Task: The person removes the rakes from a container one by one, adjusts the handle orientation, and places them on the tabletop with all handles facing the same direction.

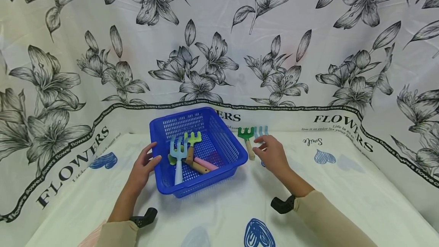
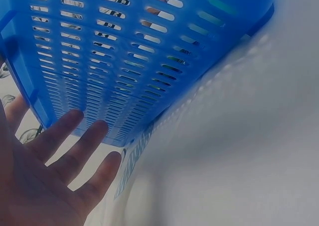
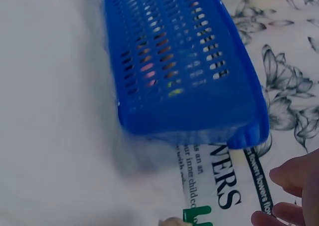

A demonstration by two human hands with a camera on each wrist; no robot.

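A blue perforated plastic basket (image 1: 209,180) stands on the cloth-covered table. In it lie a light-blue toy hand fork (image 1: 178,155), a lime-green one (image 1: 193,138) with a wooden handle, and other handles. My left hand (image 1: 141,169) is at the basket's left rim, thumb at the edge, its fingers (image 2: 82,148) extended along the outer wall. To the right of the basket my right hand (image 1: 272,155) hovers with loosely bent fingers, holding nothing visible. Nearest to it are a green toy rake (image 1: 245,133) with a pale wooden handle and another light-blue fork (image 1: 261,130), partly hidden by the hand.
A pink handle (image 1: 205,163) and a wooden handle (image 1: 200,167) rest on the basket floor. Behind everything hangs a white curtain (image 1: 240,83) with a lily print. The white tablecloth (image 1: 219,212) carries blue hearts and lettering.
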